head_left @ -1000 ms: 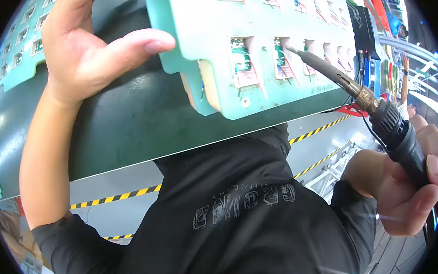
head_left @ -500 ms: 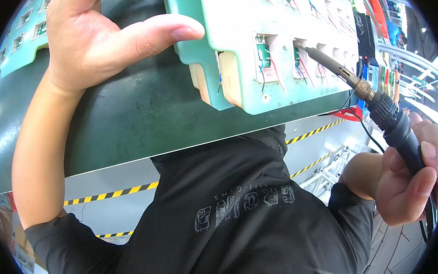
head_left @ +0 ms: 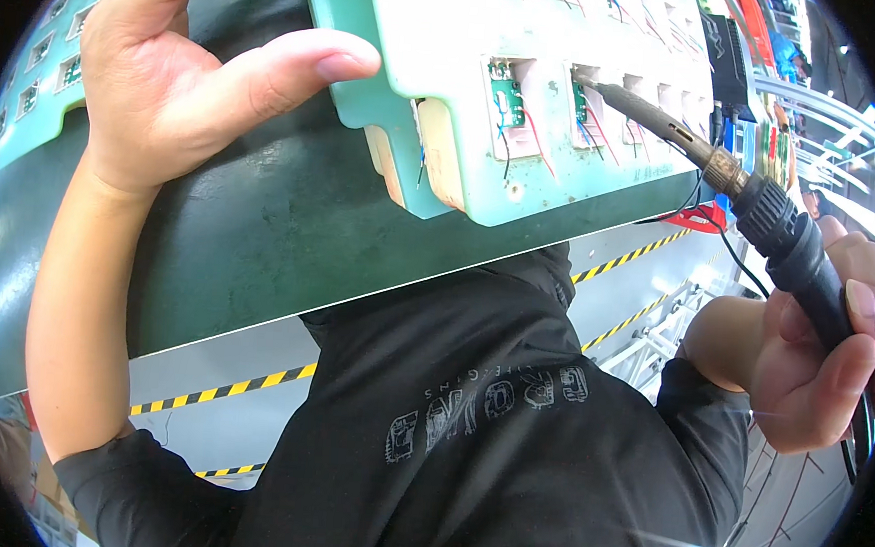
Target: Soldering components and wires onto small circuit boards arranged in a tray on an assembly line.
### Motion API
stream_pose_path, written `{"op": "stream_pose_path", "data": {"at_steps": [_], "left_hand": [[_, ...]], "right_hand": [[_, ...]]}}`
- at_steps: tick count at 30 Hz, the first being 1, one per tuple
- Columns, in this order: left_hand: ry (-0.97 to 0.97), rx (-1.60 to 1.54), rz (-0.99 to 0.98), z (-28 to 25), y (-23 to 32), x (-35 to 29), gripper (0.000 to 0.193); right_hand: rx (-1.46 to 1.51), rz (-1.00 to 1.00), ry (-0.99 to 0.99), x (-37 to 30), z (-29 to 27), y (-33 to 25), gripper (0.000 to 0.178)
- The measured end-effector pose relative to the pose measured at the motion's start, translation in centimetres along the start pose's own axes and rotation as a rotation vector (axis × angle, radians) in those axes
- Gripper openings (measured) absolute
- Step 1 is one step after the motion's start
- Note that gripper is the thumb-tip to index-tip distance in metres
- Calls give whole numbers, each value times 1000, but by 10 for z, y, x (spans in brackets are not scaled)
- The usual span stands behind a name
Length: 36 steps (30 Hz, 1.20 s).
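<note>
My right hand (head_left: 818, 357) is wrapped round the black handle of a soldering iron (head_left: 729, 176), at the right. Its tip reaches the pocket with the second small green circuit board (head_left: 580, 104) in the near row; whether it touches the board I cannot tell. Another green board (head_left: 508, 105) with thin red, blue and black wires sits in the pocket to its left. Both lie in a pale green fixture (head_left: 452, 34). My left hand (head_left: 178, 87) is at the fixture's left edge, thumb stretched toward it, apart from the forefinger. The upper frame edge cuts off its fingertips.
Under the top fixture lies a second green plate (head_left: 383, 105) with cream blocks. Another fixture of small boards (head_left: 42, 99) is at the far left of the dark green table (head_left: 260, 233). A black box (head_left: 728, 66) and a red tray (head_left: 696, 219) stand at right.
The fixture, my left hand and the iron's tip all appear slightly farther left in the picture. My right hand keeps its hold on the soldering iron, its tip still at the same pocket.
</note>
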State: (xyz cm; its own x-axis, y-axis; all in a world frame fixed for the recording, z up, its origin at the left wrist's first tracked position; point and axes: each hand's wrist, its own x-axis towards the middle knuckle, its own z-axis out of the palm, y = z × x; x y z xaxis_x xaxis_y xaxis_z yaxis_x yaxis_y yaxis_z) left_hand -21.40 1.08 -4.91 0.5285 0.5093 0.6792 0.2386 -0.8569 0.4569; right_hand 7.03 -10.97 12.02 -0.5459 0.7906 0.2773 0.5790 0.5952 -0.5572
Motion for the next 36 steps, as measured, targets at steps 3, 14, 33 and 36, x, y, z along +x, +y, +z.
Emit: {"op": "stream_pose_path", "data": {"at_steps": [3,14,33,36], "left_hand": [[6,-8,18,0,-2,0,84],[8,-42,-85,0,2,0,83],[9,-34,-90,0,2,0,84],[-9,-20,-79,-2,1,-1,84]], "right_hand": [[-18,-23,-50,0,-2,1,27],[-90,-41,-155,5,-8,0,29],[-103,56,122,2,6,-7,17],[-120,88,44,-3,4,-6,14]]}}
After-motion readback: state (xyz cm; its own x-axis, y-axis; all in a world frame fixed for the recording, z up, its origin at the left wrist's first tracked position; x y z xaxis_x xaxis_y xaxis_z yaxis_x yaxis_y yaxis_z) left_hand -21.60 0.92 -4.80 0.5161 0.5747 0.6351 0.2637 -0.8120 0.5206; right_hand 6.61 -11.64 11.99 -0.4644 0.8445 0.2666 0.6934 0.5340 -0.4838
